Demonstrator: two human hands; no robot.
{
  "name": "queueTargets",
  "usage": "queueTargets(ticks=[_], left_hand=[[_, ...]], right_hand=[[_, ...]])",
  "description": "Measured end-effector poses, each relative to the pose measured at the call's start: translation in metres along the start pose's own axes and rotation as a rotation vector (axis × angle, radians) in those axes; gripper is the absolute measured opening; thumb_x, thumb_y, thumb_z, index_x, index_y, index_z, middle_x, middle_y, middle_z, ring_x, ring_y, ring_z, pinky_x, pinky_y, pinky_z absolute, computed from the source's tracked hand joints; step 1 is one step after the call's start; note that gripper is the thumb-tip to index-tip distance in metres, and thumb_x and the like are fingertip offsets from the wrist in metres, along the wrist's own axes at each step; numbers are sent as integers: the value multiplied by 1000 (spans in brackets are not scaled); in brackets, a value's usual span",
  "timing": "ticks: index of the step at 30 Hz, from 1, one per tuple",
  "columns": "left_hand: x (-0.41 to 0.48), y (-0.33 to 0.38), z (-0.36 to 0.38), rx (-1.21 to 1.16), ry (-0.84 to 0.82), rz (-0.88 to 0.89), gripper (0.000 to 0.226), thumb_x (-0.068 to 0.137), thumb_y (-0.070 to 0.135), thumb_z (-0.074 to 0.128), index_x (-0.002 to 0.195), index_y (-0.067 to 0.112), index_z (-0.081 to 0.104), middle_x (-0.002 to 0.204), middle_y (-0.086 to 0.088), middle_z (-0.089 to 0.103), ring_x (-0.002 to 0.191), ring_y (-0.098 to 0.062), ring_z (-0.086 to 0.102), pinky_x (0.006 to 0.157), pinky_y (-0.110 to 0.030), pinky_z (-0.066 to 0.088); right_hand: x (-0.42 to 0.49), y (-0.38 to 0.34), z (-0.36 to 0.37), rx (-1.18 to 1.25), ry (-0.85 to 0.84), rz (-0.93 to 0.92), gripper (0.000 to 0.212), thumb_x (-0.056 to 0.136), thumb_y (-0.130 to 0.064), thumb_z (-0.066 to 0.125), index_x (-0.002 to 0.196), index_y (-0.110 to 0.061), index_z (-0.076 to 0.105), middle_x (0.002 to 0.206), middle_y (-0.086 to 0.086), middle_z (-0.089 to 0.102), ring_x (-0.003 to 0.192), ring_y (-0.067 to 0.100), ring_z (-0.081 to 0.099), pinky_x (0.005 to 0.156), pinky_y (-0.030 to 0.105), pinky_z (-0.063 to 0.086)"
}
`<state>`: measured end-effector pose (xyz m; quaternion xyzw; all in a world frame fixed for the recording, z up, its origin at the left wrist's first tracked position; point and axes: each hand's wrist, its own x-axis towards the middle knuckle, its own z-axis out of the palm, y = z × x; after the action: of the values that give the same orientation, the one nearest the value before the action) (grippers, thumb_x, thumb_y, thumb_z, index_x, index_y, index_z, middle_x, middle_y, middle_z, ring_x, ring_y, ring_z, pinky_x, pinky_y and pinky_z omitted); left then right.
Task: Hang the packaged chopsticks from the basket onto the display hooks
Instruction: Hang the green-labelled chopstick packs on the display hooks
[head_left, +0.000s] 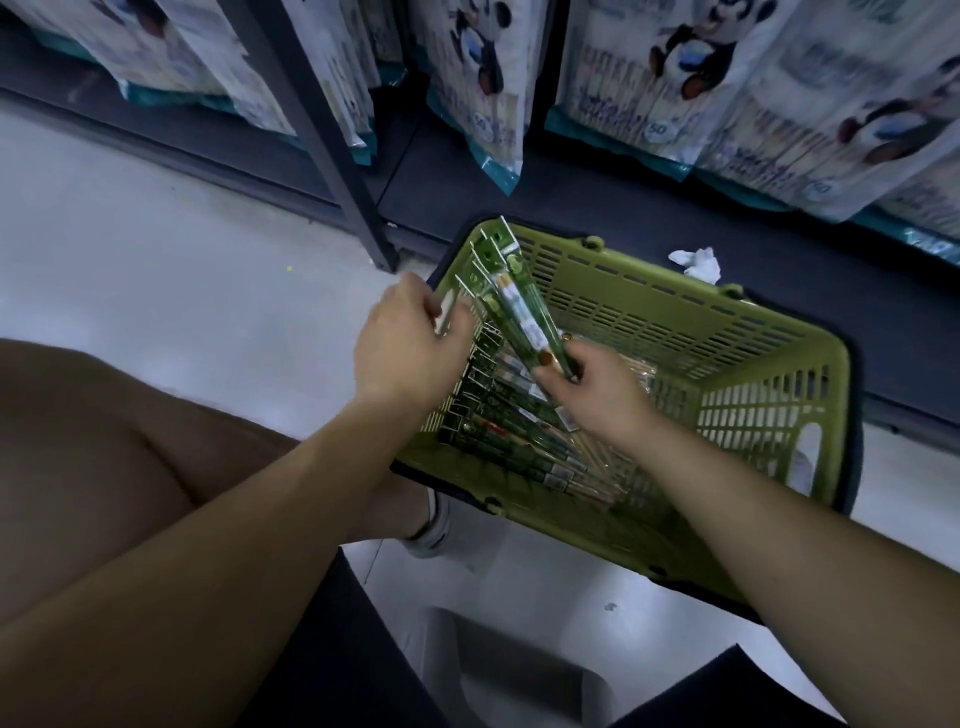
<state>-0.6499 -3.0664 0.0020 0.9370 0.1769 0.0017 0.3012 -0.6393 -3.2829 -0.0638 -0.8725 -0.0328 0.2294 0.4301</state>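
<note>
Gathering, by my judgement, with hanging not yet begun; left of centre the left hand (405, 348) curls its fingers on the top edge of a single pack (445, 313); beside it a fanned bundle of packs (519, 306) rises toward the upper middle, pinched at its lower end by the right hand (592, 389); below both, many loose packs (498, 436) lie in the green basket (779, 332) on the floor; no hooks show, so nearly everything remains.

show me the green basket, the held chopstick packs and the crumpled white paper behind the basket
green basket (675, 312): head view, far slotted wall
chopstick packs (522, 312): head view, middle of the top pack
white paper (696, 262): head view, centre of the crumple
</note>
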Motion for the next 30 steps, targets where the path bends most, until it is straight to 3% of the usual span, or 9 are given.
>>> queueTargets(ticks=[2,4,6,8,10,13,20,25,30], left_hand=[[-8,10,3,-171,-239,-124,45,91,68,56,104,25,59,95,6,64,85,-16,61,70,-32,45],[-12,22,8,-560,-361,-313,40,91,60,68,114,28,58,106,7,69,96,-13,67,80,-28,54],[-9,27,10,-762,-290,-468,33,93,46,72,110,21,59,103,-1,72,94,-18,72,85,-34,58],[-2,24,10,-824,-176,-502,15,98,29,67,96,16,62,89,-9,77,82,-26,75,76,-40,62],[6,15,7,-842,-106,-493,9,101,21,60,96,14,60,71,-7,76,66,-25,75,63,-37,62],[16,-2,1,-813,-51,-491,10,101,22,58,99,12,55,55,0,67,50,-21,68,54,-35,59],[17,-20,2,-727,-149,-378,32,93,35,70,100,10,52,57,0,62,48,-26,64,53,-46,59],[17,-18,5,-688,-161,-339,28,94,36,71,97,15,52,58,-1,61,48,-23,63,47,-32,52],[17,-18,7,-701,-142,-331,27,95,34,70,93,16,50,59,0,59,46,-23,62,46,-33,51]], right_hand=[[-1,-34,4,57,-3,-88,12,94,-30,70,84,-32,64,70,-10,63,58,-5,57,47,12,35],[-5,-58,13,41,-48,-163,3,92,-30,65,90,-29,64,74,-8,65,63,2,60,52,24,41],[-10,-72,24,17,-80,-197,7,86,-38,58,87,-31,58,74,-10,62,65,7,59,54,30,41],[-11,-74,31,53,-117,-202,22,86,-50,54,94,-32,61,82,-8,66,72,10,63,61,32,47],[-8,-62,35,63,-154,-167,36,91,-58,52,107,-29,66,95,-4,71,84,14,66,70,32,52],[5,-21,31,-66,-125,-28,27,99,-49,56,110,-26,66,95,-6,70,85,16,65,70,30,53],[23,71,26,-534,-205,200,65,93,-46,68,150,-23,46,144,11,53,129,32,50,101,38,47],[37,75,50,-660,-161,221,69,88,-46,74,145,-19,46,140,11,51,126,32,52,93,39,48],[41,76,58,-735,-199,161,46,94,-44,68,127,-14,59,129,11,59,120,31,54,93,38,50]])
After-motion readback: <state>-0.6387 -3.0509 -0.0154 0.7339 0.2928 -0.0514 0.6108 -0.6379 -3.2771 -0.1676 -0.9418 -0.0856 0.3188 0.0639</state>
